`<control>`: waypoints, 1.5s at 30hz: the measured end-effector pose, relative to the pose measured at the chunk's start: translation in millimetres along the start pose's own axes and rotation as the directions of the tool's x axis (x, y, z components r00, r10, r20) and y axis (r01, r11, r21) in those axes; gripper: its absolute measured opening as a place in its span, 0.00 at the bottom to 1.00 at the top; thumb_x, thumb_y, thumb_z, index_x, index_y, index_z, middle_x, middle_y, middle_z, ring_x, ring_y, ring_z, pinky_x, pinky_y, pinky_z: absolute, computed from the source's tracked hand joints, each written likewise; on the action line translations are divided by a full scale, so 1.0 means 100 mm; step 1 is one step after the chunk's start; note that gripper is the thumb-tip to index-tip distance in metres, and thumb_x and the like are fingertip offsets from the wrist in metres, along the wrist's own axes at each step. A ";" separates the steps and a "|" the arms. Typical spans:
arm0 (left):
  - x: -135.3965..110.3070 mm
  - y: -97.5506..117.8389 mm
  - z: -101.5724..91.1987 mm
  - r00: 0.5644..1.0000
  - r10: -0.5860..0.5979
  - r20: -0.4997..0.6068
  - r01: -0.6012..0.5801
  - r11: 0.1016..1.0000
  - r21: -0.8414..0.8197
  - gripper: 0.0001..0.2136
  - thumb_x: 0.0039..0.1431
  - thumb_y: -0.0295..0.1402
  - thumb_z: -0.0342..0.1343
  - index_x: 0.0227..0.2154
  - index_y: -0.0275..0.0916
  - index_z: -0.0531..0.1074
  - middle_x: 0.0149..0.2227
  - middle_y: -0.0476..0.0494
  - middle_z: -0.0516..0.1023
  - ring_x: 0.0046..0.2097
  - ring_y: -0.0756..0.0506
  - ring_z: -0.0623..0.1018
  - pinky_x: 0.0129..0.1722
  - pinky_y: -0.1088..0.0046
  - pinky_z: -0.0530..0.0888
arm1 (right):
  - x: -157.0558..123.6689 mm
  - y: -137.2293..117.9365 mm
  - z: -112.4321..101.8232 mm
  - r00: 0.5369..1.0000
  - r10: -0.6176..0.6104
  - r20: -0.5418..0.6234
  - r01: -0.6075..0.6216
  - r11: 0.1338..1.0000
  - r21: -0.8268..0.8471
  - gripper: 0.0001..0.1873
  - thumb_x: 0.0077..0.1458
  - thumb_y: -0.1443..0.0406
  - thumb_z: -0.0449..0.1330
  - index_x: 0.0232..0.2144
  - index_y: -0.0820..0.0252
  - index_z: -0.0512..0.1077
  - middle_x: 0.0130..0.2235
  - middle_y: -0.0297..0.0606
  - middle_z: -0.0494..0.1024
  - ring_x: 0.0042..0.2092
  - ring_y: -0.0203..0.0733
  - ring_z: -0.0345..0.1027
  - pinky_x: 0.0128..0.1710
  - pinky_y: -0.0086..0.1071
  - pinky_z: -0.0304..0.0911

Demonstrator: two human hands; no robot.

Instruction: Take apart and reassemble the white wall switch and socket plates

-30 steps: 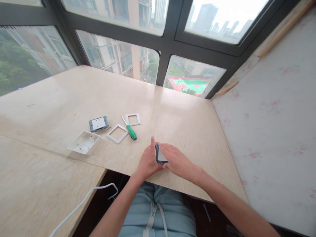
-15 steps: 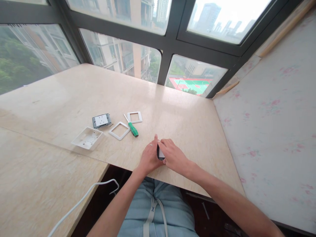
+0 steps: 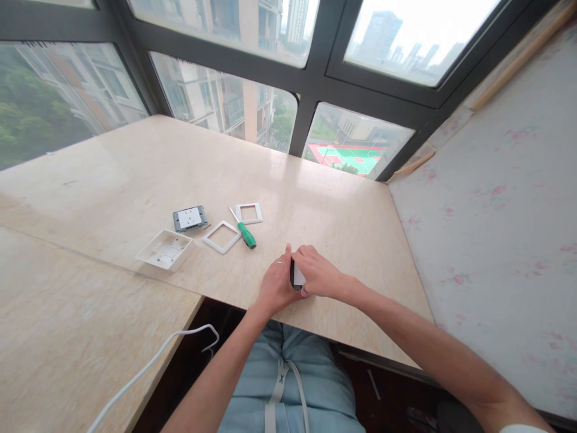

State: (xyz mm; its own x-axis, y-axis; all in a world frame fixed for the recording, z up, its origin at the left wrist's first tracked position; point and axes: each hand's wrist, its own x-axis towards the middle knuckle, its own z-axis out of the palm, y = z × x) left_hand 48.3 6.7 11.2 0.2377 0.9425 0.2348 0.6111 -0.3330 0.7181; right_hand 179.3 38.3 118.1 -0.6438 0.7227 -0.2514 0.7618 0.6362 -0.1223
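Note:
My left hand (image 3: 276, 282) and my right hand (image 3: 318, 272) are both closed round a small socket module (image 3: 296, 278), dark-edged with a white face, held just above the beige table (image 3: 342, 222) near its front edge. My left thumb points up beside it. My right fingers curl over its top and hide most of it. Further left on the table lie a green-handled screwdriver (image 3: 246, 233), two white square frames (image 3: 221, 236) (image 3: 249, 213), a grey socket module (image 3: 190, 218) and a white back box (image 3: 165, 249).
Large windows run along the far side of the table. A wall with faded floral covering (image 3: 496, 198) stands at the right. A white cable (image 3: 148, 367) hangs below the table edge at the left, by my lap.
My right fingers have curled in tighter over the module, hiding more of its white face. Both hands stay together in nearly the same spot. The camera has shifted slightly.

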 end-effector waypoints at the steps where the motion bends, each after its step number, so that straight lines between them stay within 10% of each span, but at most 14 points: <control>1: 0.00 0.00 0.00 1.000 0.004 -0.001 -0.004 1.000 0.001 0.61 0.40 0.40 0.70 0.68 0.39 0.31 0.55 0.31 0.70 0.55 0.30 0.73 0.52 0.47 0.71 | 0.00 0.00 -0.01 1.000 0.004 0.004 -0.004 1.000 0.004 0.27 0.36 0.68 0.71 0.41 0.68 0.69 0.42 0.50 0.71 0.43 0.51 0.61 0.43 0.40 0.60; 12: 0.02 0.02 0.01 1.000 -0.023 -0.011 0.023 0.999 -0.036 0.60 0.36 0.42 0.72 0.68 0.40 0.38 0.59 0.29 0.68 0.57 0.29 0.72 0.52 0.48 0.72 | 0.14 0.07 -0.04 0.999 -0.010 0.052 0.006 0.997 0.078 0.42 0.26 0.68 0.75 0.47 0.73 0.67 0.45 0.53 0.73 0.45 0.54 0.65 0.45 0.42 0.62; 28: 0.02 -0.05 0.01 1.000 0.024 0.011 -0.023 0.998 -0.050 0.51 0.37 0.42 0.73 0.63 0.39 0.53 0.65 0.29 0.61 0.63 0.30 0.66 0.59 0.49 0.66 | 0.07 0.22 -0.12 0.993 -0.105 0.061 0.072 0.911 0.406 0.09 0.44 0.72 0.66 0.27 0.60 0.70 0.34 0.34 0.75 0.38 0.40 0.67 0.39 0.31 0.58; 38: 0.05 0.02 -0.05 0.999 0.014 0.046 -0.013 1.000 -0.015 0.55 0.38 0.47 0.71 0.66 0.36 0.47 0.59 0.29 0.68 0.61 0.30 0.69 0.58 0.47 0.65 | 0.19 0.60 -0.14 0.942 0.335 -0.035 -0.112 0.409 0.906 0.13 0.47 0.59 0.68 0.29 0.60 0.71 0.26 0.32 0.74 0.28 0.35 0.66 0.26 0.28 0.60; 42: 0.04 0.03 -0.05 0.999 -0.004 0.045 0.004 1.000 -0.017 0.55 0.38 0.48 0.71 0.66 0.39 0.47 0.59 0.30 0.68 0.60 0.29 0.69 0.58 0.46 0.65 | 0.49 0.58 -0.13 0.942 0.313 0.120 -0.132 0.016 0.991 0.13 0.46 0.64 0.71 0.31 0.62 0.72 0.28 0.35 0.76 0.29 0.35 0.70 0.28 0.28 0.67; 45: 0.03 0.04 -0.04 0.998 -0.027 0.060 0.028 1.000 -0.010 0.56 0.37 0.49 0.71 0.66 0.37 0.48 0.59 0.28 0.68 0.60 0.29 0.69 0.58 0.46 0.64 | 0.76 0.44 -0.10 0.956 0.262 0.127 -0.103 -0.104 0.989 0.15 0.44 0.73 0.69 0.35 0.63 0.71 0.34 0.38 0.79 0.34 0.36 0.74 0.40 0.33 0.73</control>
State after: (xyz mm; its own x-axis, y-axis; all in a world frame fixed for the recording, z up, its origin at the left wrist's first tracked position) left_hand 48.0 8.0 17.4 0.2656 0.9479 0.1756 0.6101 -0.3063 0.7307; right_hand 163.2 124.4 103.6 -0.4068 0.8237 -0.3950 0.0577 -0.4083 -0.9110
